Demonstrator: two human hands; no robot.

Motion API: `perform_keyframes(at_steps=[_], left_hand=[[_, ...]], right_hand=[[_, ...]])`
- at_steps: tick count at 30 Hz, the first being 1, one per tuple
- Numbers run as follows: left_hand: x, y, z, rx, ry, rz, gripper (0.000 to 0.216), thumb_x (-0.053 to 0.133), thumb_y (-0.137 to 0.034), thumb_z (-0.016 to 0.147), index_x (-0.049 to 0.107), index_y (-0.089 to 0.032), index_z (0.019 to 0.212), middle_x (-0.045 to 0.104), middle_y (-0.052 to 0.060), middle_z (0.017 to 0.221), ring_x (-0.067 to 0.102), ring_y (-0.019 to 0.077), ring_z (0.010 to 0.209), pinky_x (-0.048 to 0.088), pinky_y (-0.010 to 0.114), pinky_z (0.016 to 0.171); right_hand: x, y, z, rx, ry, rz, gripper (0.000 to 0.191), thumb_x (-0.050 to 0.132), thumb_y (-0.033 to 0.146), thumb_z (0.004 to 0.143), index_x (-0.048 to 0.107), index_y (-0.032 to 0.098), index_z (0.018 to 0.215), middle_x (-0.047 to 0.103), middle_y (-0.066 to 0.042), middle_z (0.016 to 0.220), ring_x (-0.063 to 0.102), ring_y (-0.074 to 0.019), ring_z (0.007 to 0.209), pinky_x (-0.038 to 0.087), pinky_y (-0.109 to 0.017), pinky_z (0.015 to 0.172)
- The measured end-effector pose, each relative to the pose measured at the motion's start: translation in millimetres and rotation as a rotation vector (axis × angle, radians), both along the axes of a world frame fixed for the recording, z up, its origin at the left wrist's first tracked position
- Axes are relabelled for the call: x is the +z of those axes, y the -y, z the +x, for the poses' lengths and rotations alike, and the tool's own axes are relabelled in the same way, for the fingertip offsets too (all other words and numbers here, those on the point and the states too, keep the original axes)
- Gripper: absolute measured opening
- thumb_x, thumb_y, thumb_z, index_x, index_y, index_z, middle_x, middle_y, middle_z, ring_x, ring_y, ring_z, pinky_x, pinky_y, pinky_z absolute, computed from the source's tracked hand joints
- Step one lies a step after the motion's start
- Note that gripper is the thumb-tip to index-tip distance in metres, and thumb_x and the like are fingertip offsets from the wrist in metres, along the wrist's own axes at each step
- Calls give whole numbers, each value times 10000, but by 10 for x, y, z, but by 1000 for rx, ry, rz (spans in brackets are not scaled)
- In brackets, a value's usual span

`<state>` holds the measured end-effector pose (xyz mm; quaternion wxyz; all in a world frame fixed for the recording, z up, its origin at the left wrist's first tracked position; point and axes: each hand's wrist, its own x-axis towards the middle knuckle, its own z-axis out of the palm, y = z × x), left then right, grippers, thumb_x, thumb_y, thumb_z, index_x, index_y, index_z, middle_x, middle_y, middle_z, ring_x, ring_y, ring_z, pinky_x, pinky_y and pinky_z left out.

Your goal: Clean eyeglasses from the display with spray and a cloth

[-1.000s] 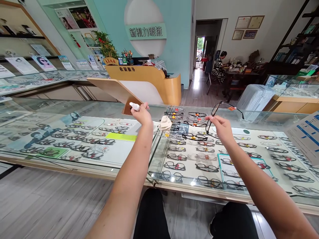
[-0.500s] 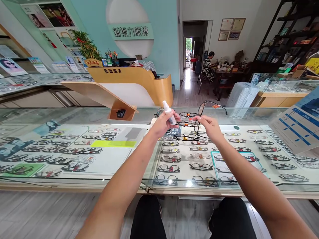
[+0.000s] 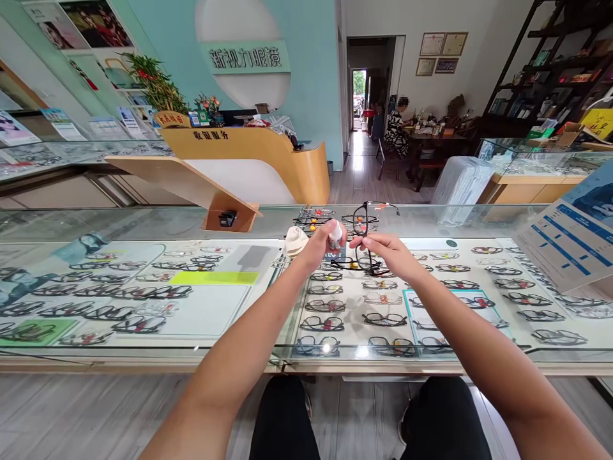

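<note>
My left hand (image 3: 318,244) is wrapped round a small white spray bottle (image 3: 336,235), its top tipped toward the right. Close beside it, my right hand (image 3: 387,250) pinches a pair of black-framed glasses (image 3: 360,220) near the bridge, so the frame stands upright with one lens above the other. Bottle and glasses are apart, above the glass counter. A crumpled cream cloth (image 3: 296,241) lies on the counter left of my left hand. Several pairs of glasses (image 3: 313,221) rest on the glass just beyond my hands.
Rows of glasses (image 3: 385,319) fill the glass display case (image 3: 282,319) in front of me. A wooden stand (image 3: 191,185) is at the left, a printed sign (image 3: 569,236) at the right. Farther back are a reception desk (image 3: 311,169) and a seated person (image 3: 396,134).
My left hand has tilted the spray bottle from upright toward the glasses. My right hand has moved left and turned the glasses so the lenses show more fully.
</note>
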<state>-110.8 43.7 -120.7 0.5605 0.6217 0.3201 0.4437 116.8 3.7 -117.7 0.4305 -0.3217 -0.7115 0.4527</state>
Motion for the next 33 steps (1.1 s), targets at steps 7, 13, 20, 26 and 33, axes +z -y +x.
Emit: perform_keyframes(at_steps=[7,13,20,26,33], left_hand=[[-44,8,0,99,-214,170,702,615,-890,840,557,-209,679,522,6,674,440,140,628,358,285,577],[6,10,-39,19,-171,118,706,603,-908,829,604,-211,716,547,21,719,478,159,661,400,274,559],[-53,61,-12,57,-447,328,612,636,-786,885,514,-220,686,506,2,695,430,168,683,327,297,628],[-116,-105,-129,113,-292,325,627,637,-839,884,562,-229,762,540,13,764,501,192,716,441,319,667],[-203,-730,-936,1158,-156,149,122,675,-293,940,575,-247,994,659,44,1005,645,244,998,546,380,990]], right_hand=[[6,60,-40,79,66,35,590,665,771,1027,911,243,1115,785,-57,1023,657,-256,1002,495,-397,999],[-9,16,2,21,-78,-28,510,703,725,1025,908,273,1143,819,-59,1140,660,-254,1050,490,-389,1002],[-76,-77,7,-23,-251,-110,509,765,743,965,896,277,1124,834,-60,1233,699,-261,1088,515,-383,951],[-61,-89,4,-10,-306,-148,459,803,701,949,902,277,1097,838,-50,1225,695,-238,1049,518,-367,940],[15,-107,91,-24,-420,-224,437,844,651,913,889,266,1115,832,-70,1247,711,-224,1013,549,-346,889]])
